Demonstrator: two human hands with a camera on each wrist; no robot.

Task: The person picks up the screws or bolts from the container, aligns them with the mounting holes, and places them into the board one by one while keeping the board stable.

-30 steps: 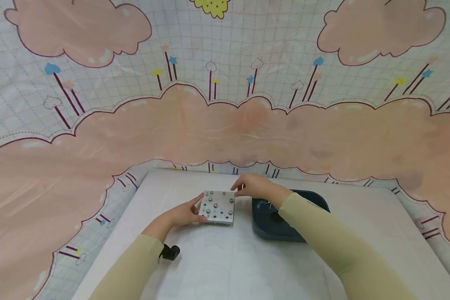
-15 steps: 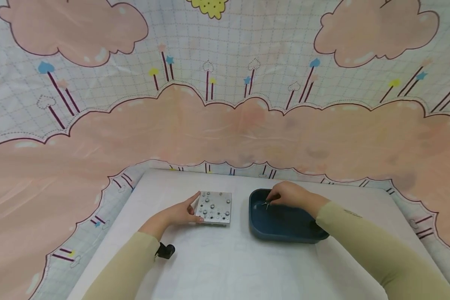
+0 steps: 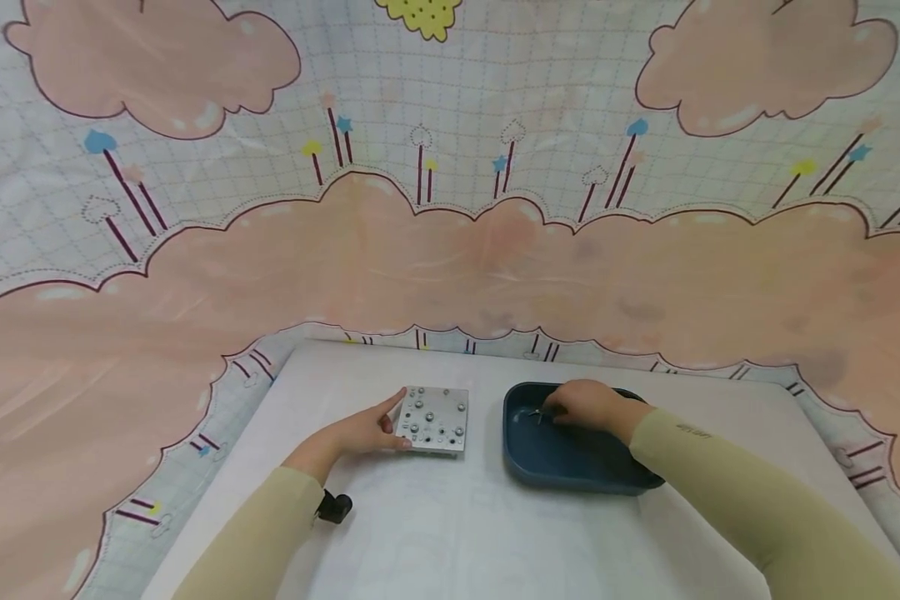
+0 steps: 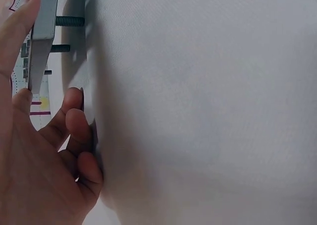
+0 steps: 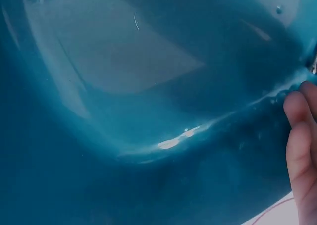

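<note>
A square silver metal plate (image 3: 437, 418) with several screws in it stands on the white table. My left hand (image 3: 358, 432) holds it at the left side, thumb and index finger at the two left corners. In the left wrist view, threaded screw ends (image 4: 69, 21) stick out from the underside of the plate (image 4: 43, 31), and the other fingers of the left hand (image 4: 47, 155) curl below it. My right hand (image 3: 588, 406) reaches into a dark blue tray (image 3: 570, 481), fingertips down beside small shiny metal pieces (image 3: 537, 413). Whether it pinches one is hidden.
The white table (image 3: 450, 533) reaches toward a cartoon-printed cloth (image 3: 450, 267) hanging behind it. A black wrist camera (image 3: 335, 506) sits at my left cuff. The tray stands a short way right of the plate.
My right hand has moved from the plate's upper right corner to the right and down into the tray. The left hand and the plate have stayed in place.
</note>
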